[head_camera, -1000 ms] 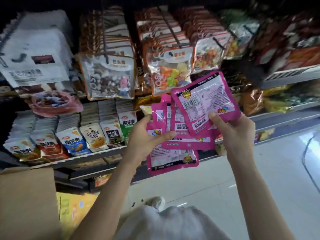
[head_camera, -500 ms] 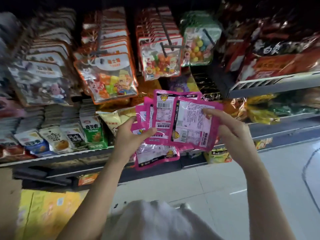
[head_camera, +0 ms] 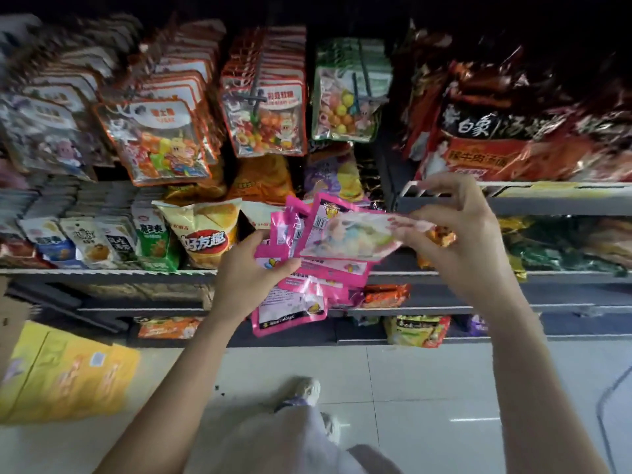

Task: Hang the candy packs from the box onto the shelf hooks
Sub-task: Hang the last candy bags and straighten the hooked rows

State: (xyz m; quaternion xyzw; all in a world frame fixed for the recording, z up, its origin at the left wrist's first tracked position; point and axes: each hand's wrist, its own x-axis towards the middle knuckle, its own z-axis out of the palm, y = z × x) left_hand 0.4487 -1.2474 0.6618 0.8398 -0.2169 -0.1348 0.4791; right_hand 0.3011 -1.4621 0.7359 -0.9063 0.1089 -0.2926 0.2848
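My left hand (head_camera: 251,271) grips a fanned bunch of pink candy packs (head_camera: 301,295) in front of the middle shelf. My right hand (head_camera: 458,234) pinches the edge of one pink candy pack (head_camera: 345,234), held nearly flat on top of the bunch. Above, shelf hooks (head_camera: 256,94) carry rows of hanging orange-edged candy bags (head_camera: 160,142) and a green-edged bag (head_camera: 345,104). The box is a brown cardboard edge (head_camera: 7,302) at the far left, mostly out of view.
Bagged snacks fill the lower shelf (head_camera: 102,273), with a yellow chip bag (head_camera: 201,234) beside my left hand. Red noodle packs (head_camera: 496,145) sit on the right shelf. A yellow carton (head_camera: 68,374) lies on the tiled floor at the left. My shoe (head_camera: 304,388) shows below.
The view has swung right along the shelf. My right hand has turned the top pink pack from upright to nearly flat, now holding it by its edge. The left hand keeps its bunch.
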